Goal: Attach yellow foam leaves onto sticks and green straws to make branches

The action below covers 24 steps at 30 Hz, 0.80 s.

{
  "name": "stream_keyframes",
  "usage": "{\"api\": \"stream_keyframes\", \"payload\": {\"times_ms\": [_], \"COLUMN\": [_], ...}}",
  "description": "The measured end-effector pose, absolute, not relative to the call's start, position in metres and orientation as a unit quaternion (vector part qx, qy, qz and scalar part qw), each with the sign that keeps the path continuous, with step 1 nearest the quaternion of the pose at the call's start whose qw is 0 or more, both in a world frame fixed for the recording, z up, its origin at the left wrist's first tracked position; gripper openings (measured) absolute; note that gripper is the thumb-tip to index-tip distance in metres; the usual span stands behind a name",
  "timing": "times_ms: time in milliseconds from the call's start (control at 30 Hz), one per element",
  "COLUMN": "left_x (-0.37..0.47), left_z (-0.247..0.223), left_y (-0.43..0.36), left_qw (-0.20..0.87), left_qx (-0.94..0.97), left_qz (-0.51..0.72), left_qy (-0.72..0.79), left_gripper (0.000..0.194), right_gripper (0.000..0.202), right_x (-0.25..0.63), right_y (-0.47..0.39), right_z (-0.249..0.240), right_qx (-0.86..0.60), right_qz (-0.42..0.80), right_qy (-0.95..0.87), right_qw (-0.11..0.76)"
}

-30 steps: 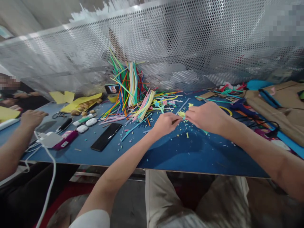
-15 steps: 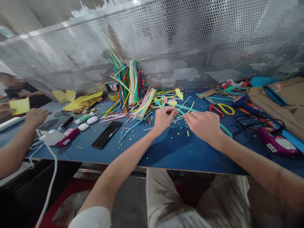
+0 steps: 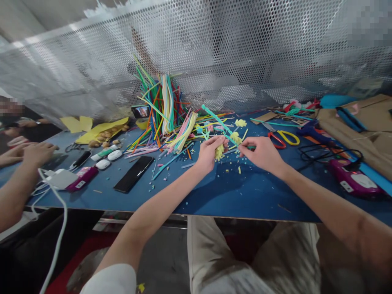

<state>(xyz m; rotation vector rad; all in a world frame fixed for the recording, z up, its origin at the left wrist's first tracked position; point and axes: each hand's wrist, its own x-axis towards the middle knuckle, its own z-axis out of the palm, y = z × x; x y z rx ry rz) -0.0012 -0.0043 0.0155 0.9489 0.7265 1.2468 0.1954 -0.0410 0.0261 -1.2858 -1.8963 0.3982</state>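
My left hand (image 3: 211,153) is closed on a yellow fuzzy flower piece (image 3: 219,152), whose petals stick out below the fingertips. My right hand (image 3: 260,154) pinches the lower end of a teal pipe cleaner (image 3: 216,118), which slants up and to the left above both hands. Another yellow piece (image 3: 235,137) shows between the hands, beside the teal stem; whether it is joined to it I cannot tell. A further yellow flower (image 3: 241,123) lies behind them. Small pink and blue pieces (image 3: 210,128) are on the table to the left of the stem.
Bundled pipe cleaners (image 3: 167,102) stand at the back. On the blue table (image 3: 214,200) are a black phone (image 3: 134,174), scissors with red and yellow handles (image 3: 288,138), a purple power strip (image 3: 352,179) and cardboard (image 3: 367,118). Another person's hands (image 3: 38,153) are at the left.
The teal pipe cleaner now points up and left instead of trailing to the right. Yellow petals now show at my left hand. The other person's yellow sheet is out of sight.
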Motion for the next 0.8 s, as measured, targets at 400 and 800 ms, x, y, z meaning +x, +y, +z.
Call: {"api": "stream_keyframes", "payload": {"times_ms": [400, 800], "left_x": [-0.018, -0.022], "left_z": [0.026, 0.042], "left_y": [-0.014, -0.022], "left_qw": [0.638, 0.216], "left_qx": [0.586, 0.923], "left_qz": [0.434, 0.264], "left_qy": [0.246, 0.178], "left_gripper": [0.029, 0.023], "right_gripper": [0.037, 0.028], "right_x": [0.199, 0.247], "right_y": [-0.022, -0.011], "right_z": [0.008, 0.074], "right_qx": [-0.432, -0.335], "right_qz": [0.364, 0.222], "right_qy": [-0.670, -0.879], "right_qw": [0.482, 0.255]}}
